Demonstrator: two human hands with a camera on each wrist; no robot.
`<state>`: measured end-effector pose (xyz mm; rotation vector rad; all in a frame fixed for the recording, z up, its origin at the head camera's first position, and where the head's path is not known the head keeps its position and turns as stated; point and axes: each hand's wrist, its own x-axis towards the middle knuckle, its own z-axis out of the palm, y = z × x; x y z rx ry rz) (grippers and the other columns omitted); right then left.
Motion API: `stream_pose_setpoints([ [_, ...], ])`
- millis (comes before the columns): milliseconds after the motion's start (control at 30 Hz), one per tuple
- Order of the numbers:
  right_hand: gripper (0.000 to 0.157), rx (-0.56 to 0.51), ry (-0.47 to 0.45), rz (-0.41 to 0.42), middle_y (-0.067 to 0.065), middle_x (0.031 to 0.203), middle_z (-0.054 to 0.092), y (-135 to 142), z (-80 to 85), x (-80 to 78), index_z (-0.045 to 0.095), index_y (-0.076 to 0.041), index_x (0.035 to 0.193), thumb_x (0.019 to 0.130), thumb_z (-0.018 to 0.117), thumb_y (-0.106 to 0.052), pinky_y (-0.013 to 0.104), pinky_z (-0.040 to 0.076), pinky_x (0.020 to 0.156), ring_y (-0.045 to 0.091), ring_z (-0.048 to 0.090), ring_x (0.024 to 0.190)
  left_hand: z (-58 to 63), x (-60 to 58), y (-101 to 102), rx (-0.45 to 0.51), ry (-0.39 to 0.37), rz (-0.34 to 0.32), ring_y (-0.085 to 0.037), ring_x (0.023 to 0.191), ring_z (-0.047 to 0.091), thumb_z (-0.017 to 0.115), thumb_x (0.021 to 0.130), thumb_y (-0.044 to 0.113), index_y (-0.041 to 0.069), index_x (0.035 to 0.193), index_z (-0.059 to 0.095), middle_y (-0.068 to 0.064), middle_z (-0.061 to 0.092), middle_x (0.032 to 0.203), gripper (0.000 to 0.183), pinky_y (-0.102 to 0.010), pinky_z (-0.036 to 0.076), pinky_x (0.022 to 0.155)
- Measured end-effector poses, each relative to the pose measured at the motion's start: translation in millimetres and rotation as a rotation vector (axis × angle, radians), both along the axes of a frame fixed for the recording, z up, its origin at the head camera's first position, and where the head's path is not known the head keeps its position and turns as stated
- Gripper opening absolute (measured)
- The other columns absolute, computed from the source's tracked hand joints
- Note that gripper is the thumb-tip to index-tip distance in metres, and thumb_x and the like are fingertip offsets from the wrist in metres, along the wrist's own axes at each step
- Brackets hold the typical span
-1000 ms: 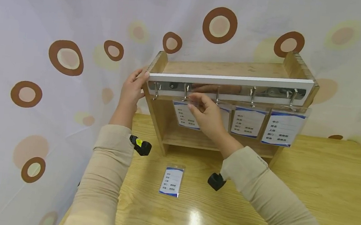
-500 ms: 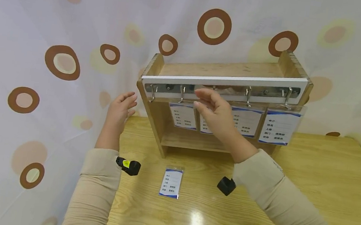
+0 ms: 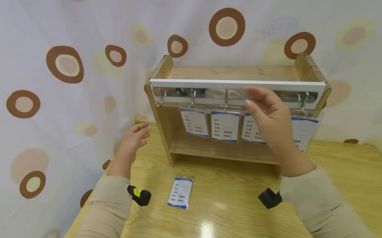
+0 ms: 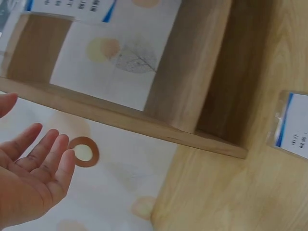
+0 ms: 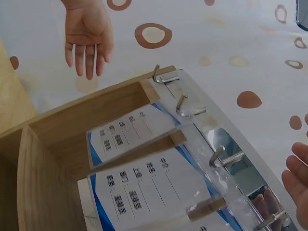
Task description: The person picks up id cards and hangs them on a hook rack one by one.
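My right hand (image 3: 272, 122) is in front of the hook rail (image 3: 211, 94), fingers loosely bent and holding nothing. It partly covers the two rightmost ID badges. Several clear-sleeved white and blue badges hang in a row; one hangs third from the left (image 3: 224, 126) and another beside it to the left (image 3: 194, 122). The leftmost hook (image 3: 160, 98) carries no badge. Left of the wooden shelf unit (image 3: 166, 132), my left hand (image 3: 134, 142) is in the air, apart from it, fingers relaxed. A loose badge (image 3: 180, 192) lies flat on the table.
The shelf unit stands on a wood-grain table (image 3: 234, 234) against a patterned cloth backdrop (image 3: 93, 13). Black wrist cameras stick out from both sleeves, one by the left cuff (image 3: 139, 195) and one by the right cuff (image 3: 269, 198).
My left hand has let go of the shelf's upper left corner and dropped lower. My right hand has left the second badge and moved right along the rail.
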<state>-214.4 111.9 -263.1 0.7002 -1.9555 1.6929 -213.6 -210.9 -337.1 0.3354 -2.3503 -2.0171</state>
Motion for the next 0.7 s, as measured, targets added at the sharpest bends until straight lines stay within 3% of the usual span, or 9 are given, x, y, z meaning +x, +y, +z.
stream_pose_setpoints([
  [267,0.028,0.045,-0.003,-0.169,-0.002,0.107,0.055,39.7,4.6,2.6,0.056,-0.003,0.111,0.083,0.055,-0.003,0.015,0.04,0.077,0.01,0.049,0.097,-31.5,3.9,7.1,-0.031,-0.078,-0.026,-0.028,0.112,0.04,0.051,0.087,0.024,0.002,0.123,0.042,-0.014,0.042,0.125,0.043,-0.04,0.033,0.091],
  [467,0.028,0.005,0.045,-0.245,-0.002,0.104,0.057,60.6,6.7,-0.5,0.059,-0.005,0.108,0.081,0.056,0.001,0.018,0.037,0.082,0.01,0.05,0.095,-56.2,8.0,12.8,-0.067,-0.126,-0.04,-0.031,0.11,0.042,0.051,0.086,0.023,0.0,0.123,0.042,-0.018,0.043,0.123,0.044,-0.043,0.034,0.09],
  [700,0.03,0.038,0.013,-0.354,-0.007,0.106,0.055,77.7,6.7,0.1,0.059,-0.008,0.111,0.082,0.056,-0.004,0.018,0.032,0.078,0.008,0.047,0.092,-81.6,15.8,18.9,-0.084,-0.145,-0.06,-0.035,0.109,0.041,0.051,0.087,0.022,-0.004,0.124,0.04,-0.022,0.042,0.122,0.047,-0.046,0.034,0.089],
])
